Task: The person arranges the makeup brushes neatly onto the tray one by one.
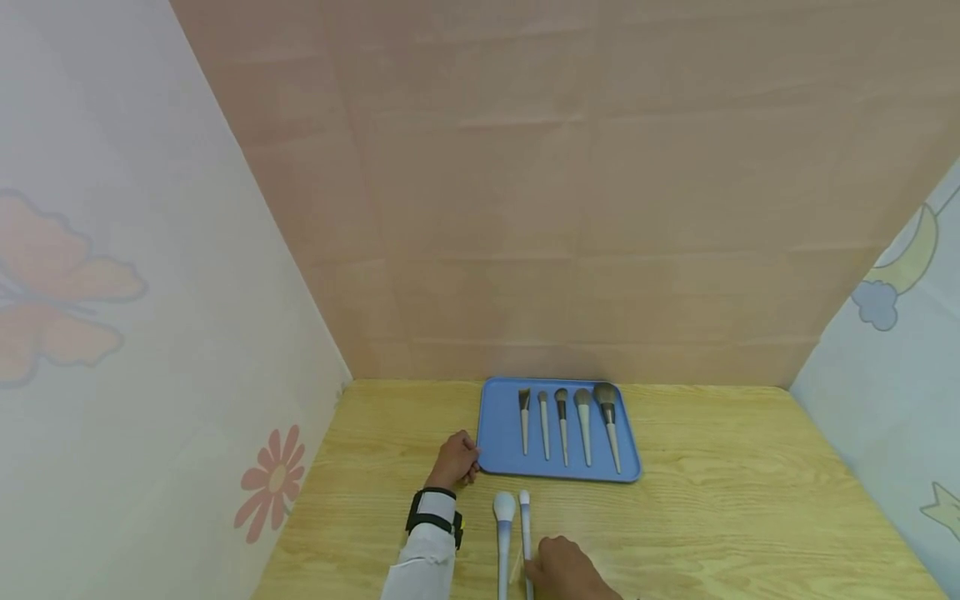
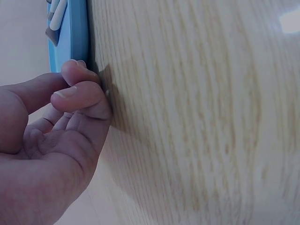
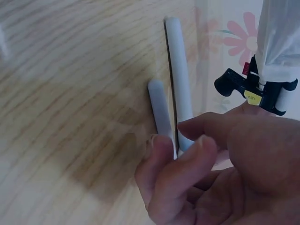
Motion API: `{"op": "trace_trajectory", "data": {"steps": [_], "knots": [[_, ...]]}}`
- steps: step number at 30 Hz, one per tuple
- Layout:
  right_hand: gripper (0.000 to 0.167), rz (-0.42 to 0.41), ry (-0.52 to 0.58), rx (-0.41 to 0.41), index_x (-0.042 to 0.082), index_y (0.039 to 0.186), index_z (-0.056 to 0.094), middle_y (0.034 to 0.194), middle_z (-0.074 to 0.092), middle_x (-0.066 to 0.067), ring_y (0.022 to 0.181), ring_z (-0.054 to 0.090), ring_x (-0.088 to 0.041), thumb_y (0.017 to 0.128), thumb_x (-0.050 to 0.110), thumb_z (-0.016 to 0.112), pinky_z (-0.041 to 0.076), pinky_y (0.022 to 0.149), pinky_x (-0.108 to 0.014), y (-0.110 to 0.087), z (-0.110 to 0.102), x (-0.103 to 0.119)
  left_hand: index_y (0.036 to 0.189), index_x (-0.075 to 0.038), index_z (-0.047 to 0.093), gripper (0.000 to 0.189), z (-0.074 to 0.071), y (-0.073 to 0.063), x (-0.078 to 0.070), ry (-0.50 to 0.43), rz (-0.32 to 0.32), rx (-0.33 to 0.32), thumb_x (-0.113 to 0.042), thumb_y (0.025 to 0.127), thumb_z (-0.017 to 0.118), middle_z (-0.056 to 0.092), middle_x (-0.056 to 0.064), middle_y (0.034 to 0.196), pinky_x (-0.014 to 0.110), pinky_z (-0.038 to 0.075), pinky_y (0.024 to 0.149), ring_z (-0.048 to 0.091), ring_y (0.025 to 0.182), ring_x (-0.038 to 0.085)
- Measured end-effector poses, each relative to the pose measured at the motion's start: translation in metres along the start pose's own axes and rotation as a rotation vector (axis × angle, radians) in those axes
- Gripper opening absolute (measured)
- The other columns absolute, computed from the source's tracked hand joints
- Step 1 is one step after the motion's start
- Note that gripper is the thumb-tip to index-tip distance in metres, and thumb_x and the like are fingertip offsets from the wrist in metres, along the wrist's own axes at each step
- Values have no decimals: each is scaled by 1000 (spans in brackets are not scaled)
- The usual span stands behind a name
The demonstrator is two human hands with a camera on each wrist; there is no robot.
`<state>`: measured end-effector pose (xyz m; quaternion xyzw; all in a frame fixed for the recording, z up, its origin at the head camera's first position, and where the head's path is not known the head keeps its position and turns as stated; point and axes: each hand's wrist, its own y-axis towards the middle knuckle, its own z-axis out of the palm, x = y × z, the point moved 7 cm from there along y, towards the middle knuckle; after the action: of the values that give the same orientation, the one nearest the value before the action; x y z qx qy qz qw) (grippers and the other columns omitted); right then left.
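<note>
My left hand (image 1: 455, 460) is at the near left corner of a blue tray (image 1: 495, 442), thumb and fingertips pinching its rim; other fingers curl loosely in the left wrist view. On the table, my right hand (image 1: 564, 568) pinches a slim makeup brush (image 1: 524, 508) by its pale handle. Its white bristles point toward the tray. Just left of it lies a larger makeup brush (image 1: 504, 507) with a fluffy white head. In the right wrist view the slim handle (image 3: 160, 105) runs in between thumb and fingers, beside the thicker handle (image 3: 179, 70).
Several dark-bristled makeup brushes (image 1: 583, 425) lie in a row on the tray, heads away from me. The wood-grain table (image 1: 720, 500) meets a tan back wall (image 1: 585, 250). White side walls (image 1: 187, 292) with printed pictures stand left and right.
</note>
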<state>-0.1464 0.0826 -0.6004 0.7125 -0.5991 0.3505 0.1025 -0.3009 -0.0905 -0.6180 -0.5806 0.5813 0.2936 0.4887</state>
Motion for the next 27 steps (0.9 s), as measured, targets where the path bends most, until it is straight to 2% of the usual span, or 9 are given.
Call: {"op": "trace_trajectory", "data": {"steps": [3, 7, 14, 21, 27], "knots": [[41, -20, -15, -11, 17, 53, 34, 50, 26, 9, 46, 21, -7, 81, 13, 63, 22, 43, -23, -1, 1, 0, 96, 4, 51, 8, 0, 1, 1, 10, 2, -6, -3, 97, 55, 59, 9, 63, 20, 39, 41, 51, 48, 12], [34, -34, -45, -20, 12, 59, 45, 53, 41, 3, 46, 36, -11, 85, 18, 66, 33, 43, -27, -3, 2, 0, 95, 3, 52, 7, 1, 2, 2, 23, 3, -9, -3, 97, 56, 59, 7, 63, 19, 39, 41, 51, 47, 12], [30, -80, -31, -41, 12, 54, 48, 50, 42, 6, 44, 36, -7, 80, 14, 63, 33, 40, -25, -3, 6, 4, 95, 2, 52, 6, 1, 2, 3, 18, -7, -7, -3, 97, 56, 59, 8, 64, 20, 39, 41, 51, 48, 12], [33, -60, 0, 8, 12, 55, 45, 51, 40, 6, 45, 34, -7, 83, 11, 62, 31, 41, -24, 0, 13, 5, 94, 1, 52, 6, 1, 0, 1, 16, -11, 2, -3, 98, 55, 60, 11, 66, 20, 39, 42, 52, 48, 13], [31, -57, 0, 5, 11, 56, 46, 51, 39, 5, 46, 34, -9, 82, 10, 63, 31, 42, -25, 1, 13, 4, 93, -1, 52, 6, 0, 1, 1, 20, -11, 2, -3, 97, 55, 60, 10, 65, 20, 40, 41, 52, 48, 13]]}}
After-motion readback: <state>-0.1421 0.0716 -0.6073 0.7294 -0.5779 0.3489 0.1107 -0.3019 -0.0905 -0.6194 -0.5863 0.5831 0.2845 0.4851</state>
